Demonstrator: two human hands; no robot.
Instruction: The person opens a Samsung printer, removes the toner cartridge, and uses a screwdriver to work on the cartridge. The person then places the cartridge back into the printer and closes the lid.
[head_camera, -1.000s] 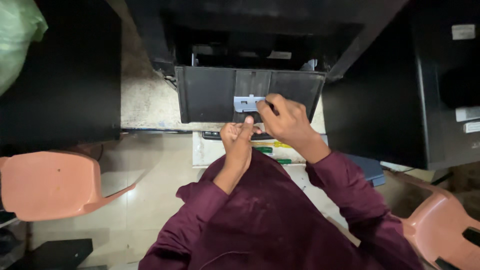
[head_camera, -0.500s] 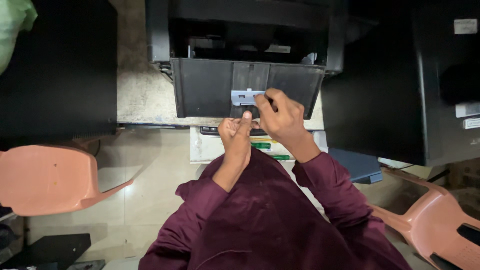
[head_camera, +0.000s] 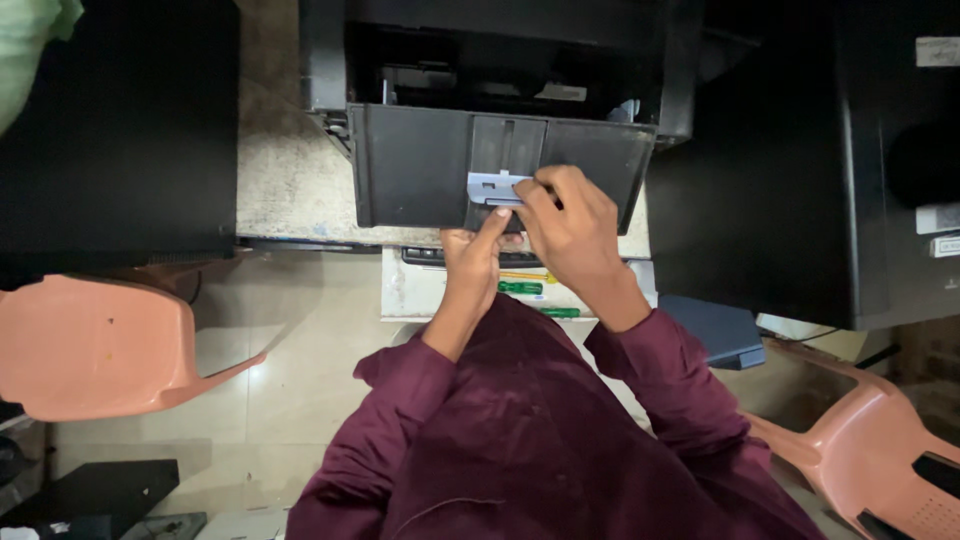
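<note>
A black printer (head_camera: 500, 60) stands on a stone counter with its front tray flap (head_camera: 410, 165) folded down toward me. A small pale blue-grey plastic piece (head_camera: 490, 188) sits at the middle of the flap. My right hand (head_camera: 575, 225) pinches that piece from the right with its fingertips. My left hand (head_camera: 475, 255) reaches up from below, its index finger touching the flap's lower edge just under the piece. Both arms wear dark maroon sleeves.
Big black machines stand at the left (head_camera: 110, 120) and at the right (head_camera: 800, 150). Orange plastic chairs sit at the left (head_camera: 95, 345) and lower right (head_camera: 860, 455). Below the counter a white box (head_camera: 420, 290) holds green-handled screwdrivers (head_camera: 520, 288). A blue-grey lid (head_camera: 715, 330) lies beside it.
The view has shifted slightly, so the printer sits more to the centre. Both hands stay on the flap's pale piece, with little visible movement.
</note>
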